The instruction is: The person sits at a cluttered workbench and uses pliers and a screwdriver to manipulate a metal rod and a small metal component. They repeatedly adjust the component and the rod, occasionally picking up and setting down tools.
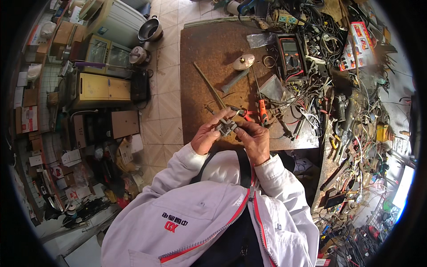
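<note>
Close to my body, above the near edge of the brown table point(195, 49), both hands hold a small grey metal part with blocky ends point(226, 128). My left hand point(206, 137) grips it from the left, thumb and fingers closed on it. From the other side my right hand point(253, 137) pinches it, and the fingers partly cover it. Just beyond the hands lie red-handled pliers point(246, 116) and an orange-handled screwdriver point(263, 112). A long thin rod point(207, 82) runs away across the table from near my left fingers.
A round pale lid point(244, 62), a grey bar point(234, 82) and a multimeter point(292, 54) lie farther off. Tangled wires and tools point(342, 102) crowd the right side. To the left are tiled floor point(164, 102), a yellow cabinet point(104, 86) and a metal pan point(151, 29).
</note>
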### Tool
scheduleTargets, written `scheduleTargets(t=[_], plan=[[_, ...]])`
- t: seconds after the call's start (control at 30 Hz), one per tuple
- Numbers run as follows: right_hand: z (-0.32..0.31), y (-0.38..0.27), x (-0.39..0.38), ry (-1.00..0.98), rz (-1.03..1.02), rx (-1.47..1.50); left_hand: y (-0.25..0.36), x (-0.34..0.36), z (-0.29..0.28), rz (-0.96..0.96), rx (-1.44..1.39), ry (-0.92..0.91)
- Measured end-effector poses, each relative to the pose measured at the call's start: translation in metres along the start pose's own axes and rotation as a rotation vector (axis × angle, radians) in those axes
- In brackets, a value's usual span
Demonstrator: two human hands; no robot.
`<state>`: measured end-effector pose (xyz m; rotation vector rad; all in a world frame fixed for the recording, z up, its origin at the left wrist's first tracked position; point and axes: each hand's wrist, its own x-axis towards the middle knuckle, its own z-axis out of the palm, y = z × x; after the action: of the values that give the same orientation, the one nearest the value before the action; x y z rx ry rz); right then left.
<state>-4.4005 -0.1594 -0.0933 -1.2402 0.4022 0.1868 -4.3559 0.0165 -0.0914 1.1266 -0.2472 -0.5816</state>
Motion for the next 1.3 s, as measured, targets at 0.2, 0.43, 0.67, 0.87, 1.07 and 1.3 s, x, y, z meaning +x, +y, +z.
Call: scheduleTargets(t=[0.2, 0.43, 0.67, 0.87, 1.07, 1.3], plan=[[-0.013, 0.023, 0.001, 0.045, 0.052, -0.062, -0.032, -0.002, -0.029, 0.011, 0.094, 0.234], [-0.056, 0.050, -0.018, 0.105, 0.174, -0.270, -0.056, 0.016, -0.105, -0.298, 0.107, 0.675], [-0.069, 0.054, -0.028, 0.169, 0.132, -0.467, -0.028, 0.073, -0.092, -0.146, 0.723, 0.481], [-0.078, 0.062, -0.030, 0.195, 0.156, -0.392, -0.018, 0.089, -0.071, -0.032, 1.190, 0.417], [-0.096, 0.084, -0.029, 0.177, 0.163, -0.571, -0.032, 0.093, -0.073, 0.015, 1.087, 0.391], [-0.116, 0.120, -0.046, 0.031, 0.242, -0.925, -0.039, 0.085, -0.082, -0.003, 1.024, 0.452]])
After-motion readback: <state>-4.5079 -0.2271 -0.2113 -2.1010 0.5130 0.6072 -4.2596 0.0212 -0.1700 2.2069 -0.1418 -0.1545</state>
